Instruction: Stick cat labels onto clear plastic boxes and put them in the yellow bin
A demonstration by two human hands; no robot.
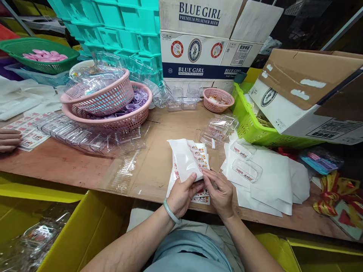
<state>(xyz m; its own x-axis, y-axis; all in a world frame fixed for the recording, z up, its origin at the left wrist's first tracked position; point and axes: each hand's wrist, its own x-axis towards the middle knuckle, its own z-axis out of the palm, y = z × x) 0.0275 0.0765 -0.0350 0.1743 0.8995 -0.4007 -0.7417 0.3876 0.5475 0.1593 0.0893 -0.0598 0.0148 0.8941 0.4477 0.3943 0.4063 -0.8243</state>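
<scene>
Near the front edge of the table, a sticker sheet [200, 154] printed with small cartoon figures is bent over, its white back [183, 156] turned up. My left hand [181, 194], with a pale green bangle at the wrist, grips its lower part between thumb and fingers. At the sheet's right edge, the fingers of my right hand [220, 190] are pinched together on it; whether a single sticker is between them cannot be made out. More printed sheets [202, 199] lie underneath. To the right, clear plastic lids [247, 170] bearing stickers rest on white paper [273, 181].
Clear plastic cases [217, 126] lie ahead, with others in a row [82, 132] at left. Pink baskets [113, 122], a green crate [249, 117] and cartons [195, 45] stand behind. Another person's hand [10, 139] is at the left edge. Yellow bins [93, 223] are below.
</scene>
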